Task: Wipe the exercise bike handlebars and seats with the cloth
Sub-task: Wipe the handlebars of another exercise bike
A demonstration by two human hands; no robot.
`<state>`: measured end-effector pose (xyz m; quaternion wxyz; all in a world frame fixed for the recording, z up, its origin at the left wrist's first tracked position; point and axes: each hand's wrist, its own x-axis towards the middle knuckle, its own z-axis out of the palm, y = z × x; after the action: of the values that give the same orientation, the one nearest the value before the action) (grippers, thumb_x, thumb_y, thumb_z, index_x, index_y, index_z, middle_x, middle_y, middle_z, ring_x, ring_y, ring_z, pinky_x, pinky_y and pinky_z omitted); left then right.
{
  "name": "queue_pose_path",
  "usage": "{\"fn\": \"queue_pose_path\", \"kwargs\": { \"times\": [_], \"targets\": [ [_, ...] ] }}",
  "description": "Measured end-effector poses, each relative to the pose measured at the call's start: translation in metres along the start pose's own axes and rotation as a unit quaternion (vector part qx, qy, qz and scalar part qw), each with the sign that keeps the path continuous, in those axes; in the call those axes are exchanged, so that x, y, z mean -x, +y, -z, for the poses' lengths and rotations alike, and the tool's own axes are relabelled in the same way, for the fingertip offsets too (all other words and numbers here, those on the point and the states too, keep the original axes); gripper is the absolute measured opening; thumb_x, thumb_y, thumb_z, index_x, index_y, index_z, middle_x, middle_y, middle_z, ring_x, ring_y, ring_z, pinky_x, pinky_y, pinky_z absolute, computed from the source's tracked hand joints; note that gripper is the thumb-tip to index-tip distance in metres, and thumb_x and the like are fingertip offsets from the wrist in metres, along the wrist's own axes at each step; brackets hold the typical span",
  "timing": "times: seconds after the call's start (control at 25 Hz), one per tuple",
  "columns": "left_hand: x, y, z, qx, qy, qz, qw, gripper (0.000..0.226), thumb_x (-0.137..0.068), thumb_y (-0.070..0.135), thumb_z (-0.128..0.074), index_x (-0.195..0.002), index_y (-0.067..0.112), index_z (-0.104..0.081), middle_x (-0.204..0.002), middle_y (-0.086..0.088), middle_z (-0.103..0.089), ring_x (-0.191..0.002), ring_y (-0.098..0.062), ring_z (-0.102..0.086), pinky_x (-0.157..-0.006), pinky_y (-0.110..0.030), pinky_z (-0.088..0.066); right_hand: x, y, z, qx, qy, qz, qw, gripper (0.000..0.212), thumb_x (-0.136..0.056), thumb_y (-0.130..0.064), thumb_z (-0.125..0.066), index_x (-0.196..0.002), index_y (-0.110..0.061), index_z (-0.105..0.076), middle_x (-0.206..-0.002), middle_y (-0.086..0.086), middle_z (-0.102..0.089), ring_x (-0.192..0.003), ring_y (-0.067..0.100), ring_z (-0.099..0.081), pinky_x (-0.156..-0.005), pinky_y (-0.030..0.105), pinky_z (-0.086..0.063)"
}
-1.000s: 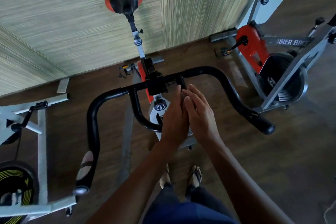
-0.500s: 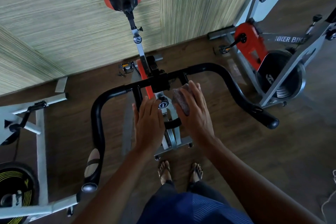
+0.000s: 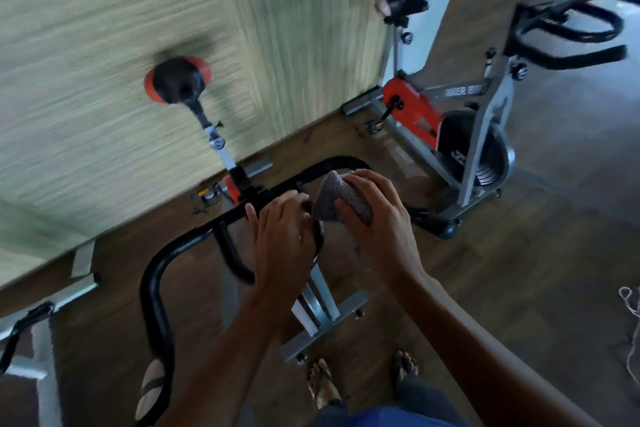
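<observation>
Your right hand grips the cloth: the thumb is below and the fingers are curled over the top. In this way the cloth is folded into a small pad that stands up between your two hands. Your left hand is flat, with the fingers almost straight, and it lies on the middle of the handlebars, just beside the cloth. Whether its fingertips touch the cloth, I cannot tell. I think this hand is there to steady the bar while the other one wipes.

The cloth is over the right half of the bar, under your right fingers, so this part seems to be the one in work. The left bend of the bar is well apart from your left hand. The seat is far beyond both hands, near the wall. A second bike stands beyond your right hand and probably waits for its turn.
</observation>
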<state>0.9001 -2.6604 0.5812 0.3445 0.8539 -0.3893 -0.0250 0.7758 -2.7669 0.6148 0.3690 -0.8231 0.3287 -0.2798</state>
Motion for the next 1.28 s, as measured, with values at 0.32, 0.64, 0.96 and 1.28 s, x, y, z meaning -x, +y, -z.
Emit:
{"fn": "queue_pose_path", "kwargs": {
  "times": [0.32, 0.64, 0.96, 1.28],
  "targets": [
    [-0.065, 0.183, -0.087, 0.034, -0.066, -0.149, 0.986, 0.035, -0.097, 0.022, -0.041, -0.121, 0.016, -0.065, -0.125, 0.0, -0.065, -0.119, -0.022, -0.058, -0.117, -0.059, -0.025, -0.024, 0.078, 0.17, -0.005, 0.14, -0.066, 0.988, 0.029, -0.097, -0.026, -0.066, -0.124, -0.019, -0.064, -0.119, -0.006, -0.057, -0.108, 0.007, -0.053, -0.089, -0.001, -0.03],
    [-0.121, 0.313, -0.204, 0.054, -0.094, -0.198, 0.974, 0.029, -0.091, 0.018, -0.048, -0.11, 0.018, -0.07, -0.116, 0.002, -0.068, -0.11, -0.02, -0.063, -0.104, -0.058, -0.041, -0.068, 0.188, 0.305, 0.016, 0.167, -0.097, 0.981, 0.025, -0.101, -0.029, -0.059, -0.124, -0.022, -0.062, -0.119, -0.012, -0.052, -0.109, 0.002, -0.05, -0.09, 0.011, -0.037],
    [-0.239, 0.321, -0.266, 0.054, -0.085, -0.161, 0.982, 0.03, -0.089, 0.017, -0.049, -0.109, 0.014, -0.071, -0.112, -0.001, -0.07, -0.105, -0.022, -0.064, -0.096, -0.052, -0.049, -0.2, 0.249, 0.306, 0.01, 0.127, -0.095, 0.987, 0.026, -0.1, -0.025, -0.06, -0.126, -0.021, -0.062, -0.122, -0.011, -0.051, -0.112, 0.007, -0.051, -0.093, 0.021, -0.043],
    [-0.399, 0.332, -0.33, 0.086, -0.168, -0.187, 0.964, 0.032, -0.089, 0.015, -0.051, -0.115, 0.01, -0.07, -0.113, -0.006, -0.07, -0.106, -0.023, -0.064, -0.097, -0.052, -0.05, -0.343, 0.278, 0.301, -0.019, 0.206, -0.167, 0.964, 0.022, -0.1, -0.022, -0.06, -0.121, -0.024, -0.063, -0.117, -0.013, -0.052, -0.106, -0.015, -0.048, -0.084, -0.002, -0.035]
  ]
}}
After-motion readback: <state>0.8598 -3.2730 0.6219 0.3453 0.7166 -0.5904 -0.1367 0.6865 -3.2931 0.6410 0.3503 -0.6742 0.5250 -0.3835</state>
